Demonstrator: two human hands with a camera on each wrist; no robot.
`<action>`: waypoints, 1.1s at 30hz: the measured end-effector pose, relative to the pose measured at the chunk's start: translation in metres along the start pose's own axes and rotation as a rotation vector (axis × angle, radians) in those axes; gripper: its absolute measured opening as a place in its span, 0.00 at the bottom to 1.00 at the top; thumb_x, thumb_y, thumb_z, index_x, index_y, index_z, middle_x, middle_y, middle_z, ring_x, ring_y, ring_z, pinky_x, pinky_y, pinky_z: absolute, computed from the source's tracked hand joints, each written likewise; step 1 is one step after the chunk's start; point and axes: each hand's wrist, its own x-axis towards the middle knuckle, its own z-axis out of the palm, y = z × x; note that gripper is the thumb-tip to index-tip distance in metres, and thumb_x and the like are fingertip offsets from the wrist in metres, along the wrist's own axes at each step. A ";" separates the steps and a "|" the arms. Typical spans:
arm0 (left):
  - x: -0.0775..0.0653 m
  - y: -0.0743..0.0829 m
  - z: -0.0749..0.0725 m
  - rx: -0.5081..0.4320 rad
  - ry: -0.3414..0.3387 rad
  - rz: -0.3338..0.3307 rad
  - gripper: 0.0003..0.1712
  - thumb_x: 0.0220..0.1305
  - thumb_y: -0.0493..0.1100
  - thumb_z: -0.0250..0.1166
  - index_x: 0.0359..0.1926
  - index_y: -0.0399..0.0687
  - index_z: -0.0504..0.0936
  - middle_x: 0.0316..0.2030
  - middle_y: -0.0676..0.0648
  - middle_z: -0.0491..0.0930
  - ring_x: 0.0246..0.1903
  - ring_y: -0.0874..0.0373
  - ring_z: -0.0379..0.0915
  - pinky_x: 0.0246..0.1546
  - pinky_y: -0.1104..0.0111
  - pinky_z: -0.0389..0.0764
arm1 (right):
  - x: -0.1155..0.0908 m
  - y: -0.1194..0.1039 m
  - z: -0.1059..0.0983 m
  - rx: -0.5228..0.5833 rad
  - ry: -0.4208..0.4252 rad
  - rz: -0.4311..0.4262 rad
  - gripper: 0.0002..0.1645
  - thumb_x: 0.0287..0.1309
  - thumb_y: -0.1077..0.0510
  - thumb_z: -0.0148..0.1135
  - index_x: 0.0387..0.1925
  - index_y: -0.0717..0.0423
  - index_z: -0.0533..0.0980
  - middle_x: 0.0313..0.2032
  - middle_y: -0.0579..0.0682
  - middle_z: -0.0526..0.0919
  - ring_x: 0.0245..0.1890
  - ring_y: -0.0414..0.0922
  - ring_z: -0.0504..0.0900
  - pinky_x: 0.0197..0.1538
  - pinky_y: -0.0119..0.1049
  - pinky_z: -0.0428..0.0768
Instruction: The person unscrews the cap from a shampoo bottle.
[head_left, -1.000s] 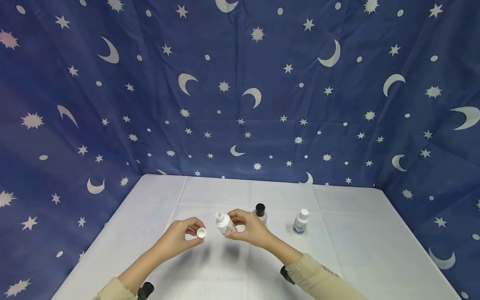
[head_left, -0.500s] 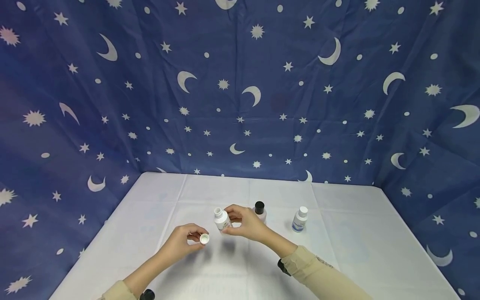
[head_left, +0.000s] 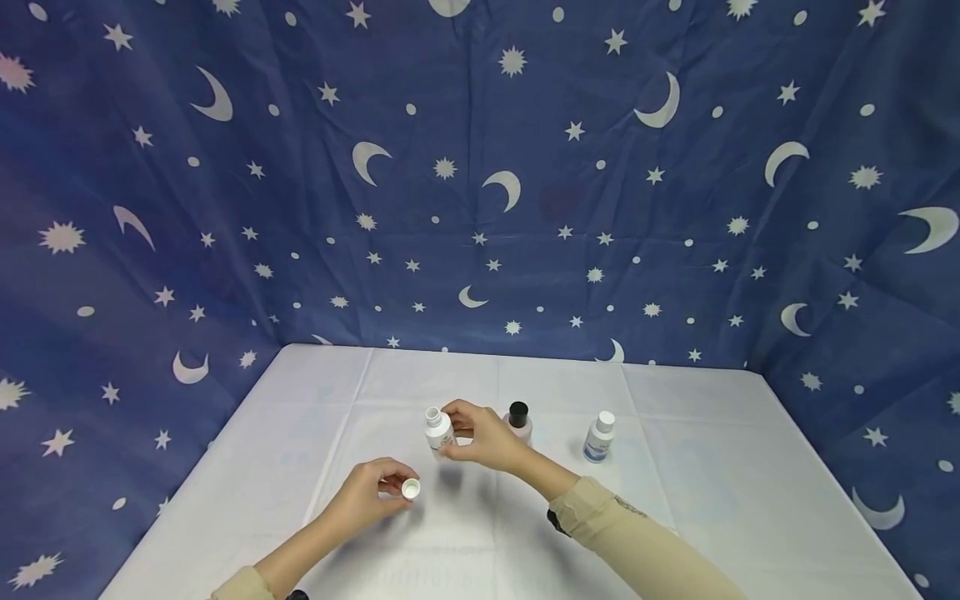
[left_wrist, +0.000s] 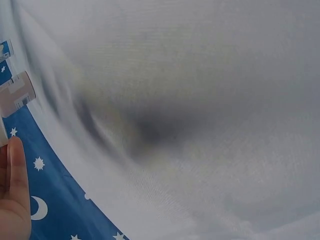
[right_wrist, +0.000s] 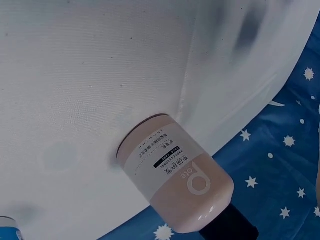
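In the head view my right hand point(head_left: 482, 435) grips a small white bottle point(head_left: 438, 432) around its side. The bottle's mouth is uncovered and faces up, leaning slightly left, with a shadow on the cloth beneath. My left hand point(head_left: 367, 493) pinches a white screw cap point(head_left: 410, 489) between thumb and fingers, hollow side toward the head camera. The cap is nearer to me than the bottle and apart from it. Behind my right hand stands a pale pink hair-care bottle point(right_wrist: 175, 172) with a black cap point(head_left: 518, 413); the hand partly hides it in the head view.
A second small white bottle point(head_left: 599, 438), capped and with a blue label, stands upright to the right. White cloth covers the table point(head_left: 697, 500). A blue curtain point(head_left: 480, 208) with moons and stars rises behind the table and along both sides.
My right hand has carried the white bottle a little left and away from me. My left hand has drawn the cap toward me, widening the gap between them. The standing bottles stay put.
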 end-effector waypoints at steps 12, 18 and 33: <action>-0.006 -0.001 0.005 -0.003 -0.020 -0.023 0.16 0.47 0.31 0.72 0.40 0.37 0.81 0.37 0.45 0.82 0.33 0.65 0.78 0.37 0.78 0.81 | 0.020 0.007 0.004 0.013 0.036 -0.029 0.26 0.51 0.66 0.67 0.53 0.67 0.71 0.49 0.62 0.80 0.50 0.56 0.81 0.53 0.33 0.80; -0.008 -0.003 0.005 0.011 -0.012 -0.031 0.17 0.47 0.32 0.72 0.41 0.37 0.81 0.38 0.45 0.82 0.34 0.64 0.78 0.37 0.77 0.81 | 0.030 0.012 0.007 -0.029 0.069 -0.030 0.27 0.49 0.64 0.70 0.52 0.66 0.73 0.48 0.60 0.81 0.48 0.53 0.81 0.51 0.29 0.80; -0.002 -0.007 0.007 0.034 -0.012 -0.036 0.17 0.46 0.34 0.72 0.41 0.38 0.82 0.35 0.48 0.82 0.32 0.68 0.74 0.34 0.75 0.80 | 0.044 0.031 0.019 0.014 0.073 0.012 0.27 0.49 0.67 0.69 0.51 0.70 0.71 0.47 0.65 0.80 0.47 0.57 0.82 0.51 0.33 0.81</action>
